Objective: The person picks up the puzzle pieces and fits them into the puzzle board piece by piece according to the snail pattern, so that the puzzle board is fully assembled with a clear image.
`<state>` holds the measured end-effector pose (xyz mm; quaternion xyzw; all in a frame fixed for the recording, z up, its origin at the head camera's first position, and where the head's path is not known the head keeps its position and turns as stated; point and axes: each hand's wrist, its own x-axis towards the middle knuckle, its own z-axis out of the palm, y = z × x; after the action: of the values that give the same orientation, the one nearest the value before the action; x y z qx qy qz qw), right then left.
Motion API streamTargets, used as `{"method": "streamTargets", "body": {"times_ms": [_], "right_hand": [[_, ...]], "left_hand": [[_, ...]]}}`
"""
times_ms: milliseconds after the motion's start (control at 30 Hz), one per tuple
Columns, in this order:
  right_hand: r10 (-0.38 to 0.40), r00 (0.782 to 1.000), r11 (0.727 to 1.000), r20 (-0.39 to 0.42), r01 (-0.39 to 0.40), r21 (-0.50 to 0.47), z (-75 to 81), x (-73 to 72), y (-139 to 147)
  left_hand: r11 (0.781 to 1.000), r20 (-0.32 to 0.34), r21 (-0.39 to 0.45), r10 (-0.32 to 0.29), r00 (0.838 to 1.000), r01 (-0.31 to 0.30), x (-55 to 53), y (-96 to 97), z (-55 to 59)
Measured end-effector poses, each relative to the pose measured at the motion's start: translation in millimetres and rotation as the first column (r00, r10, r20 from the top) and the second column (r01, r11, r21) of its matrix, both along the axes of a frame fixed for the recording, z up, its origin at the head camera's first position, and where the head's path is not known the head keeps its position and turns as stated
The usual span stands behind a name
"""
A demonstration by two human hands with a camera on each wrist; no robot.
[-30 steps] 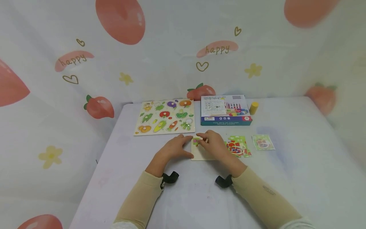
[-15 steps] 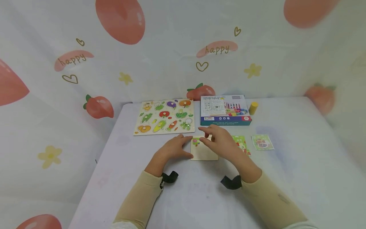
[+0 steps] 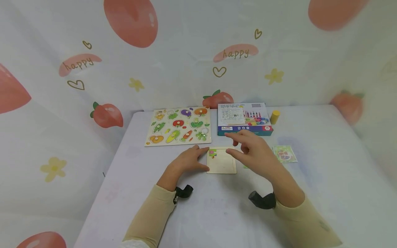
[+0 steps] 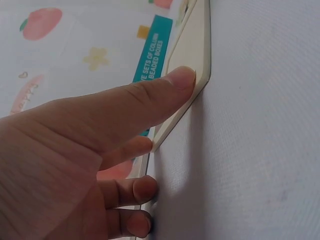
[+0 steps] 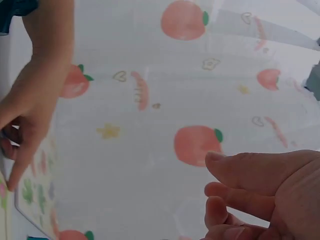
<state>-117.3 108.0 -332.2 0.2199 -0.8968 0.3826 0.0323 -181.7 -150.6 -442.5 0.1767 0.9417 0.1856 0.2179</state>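
Note:
A small pale wooden puzzle board (image 3: 221,165) lies on the table, with one green puzzle piece (image 3: 212,152) bearing a pink flower in its back left corner. My left hand (image 3: 189,161) holds the board's left side, index fingertip at the back corner and thumb at the front one. The left wrist view shows the thumb on the board's edge (image 4: 206,55). My right hand (image 3: 252,151) hovers to the right, index finger stretched out, thumb apart and the other fingers loosely curled around nothing. Beneath it, the loose puzzle pieces (image 3: 246,167) are mostly hidden.
Behind the left hand lies a vegetable knob puzzle (image 3: 167,129). A bead-set box (image 3: 243,119) stands at the back, with a yellow cylinder (image 3: 274,117) to its right. A small square picture card (image 3: 284,154) lies past the right hand.
My right hand has let go of the flower piece and drawn back to the right and up, now covering most of the loose pieces. The left hand stays on the board.

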Motion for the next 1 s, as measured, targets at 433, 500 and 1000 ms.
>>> {"method": "streamTargets", "body": {"times_ms": [433, 500, 1000], "right_hand": [[-0.069, 0.989, 0.997, -0.134, 0.065, -0.034, 14.1, 4.6, 35.4], [-0.092, 0.986, 0.995, -0.141, 0.088, -0.038, 15.3, 3.9, 40.6], [-0.251, 0.966, 0.968, 0.061, 0.250, 0.023, 12.0, -15.1, 75.2]], "left_hand": [[1.000, 0.001, -0.001, 0.006, 1.000, -0.006, 1.3, 0.7, 0.8], [1.000, -0.001, -0.002, 0.001, 1.000, -0.001, 1.4, 0.7, 1.0], [1.000, 0.000, 0.009, 0.007, 1.000, -0.007, 0.9, -0.1, -1.0]]}}
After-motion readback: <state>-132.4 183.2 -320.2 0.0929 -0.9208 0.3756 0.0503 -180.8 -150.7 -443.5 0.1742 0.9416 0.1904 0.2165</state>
